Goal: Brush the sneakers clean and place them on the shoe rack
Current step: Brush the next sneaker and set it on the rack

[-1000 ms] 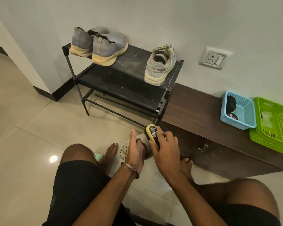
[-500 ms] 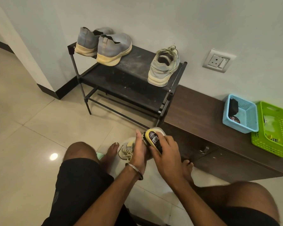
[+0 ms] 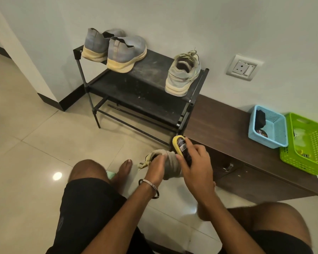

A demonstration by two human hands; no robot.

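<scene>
Both forearms reach forward between bare knees. The left hand (image 3: 155, 168), banded at the wrist, grips a sneaker (image 3: 170, 166); the right hand (image 3: 195, 166) curls around a brush (image 3: 181, 146).

We see a printed label on the brush (image 3: 181, 146) and on a round tin (image 3: 263, 133) in the blue basket (image 3: 275, 140), but we cannot read either.

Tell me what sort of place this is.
Probably a home entryway or hallway: a black shoe rack holding sneakers stands against the wall, a low wooden cabinet beside it carries small plastic baskets, and the floor is glossy tile.
</scene>
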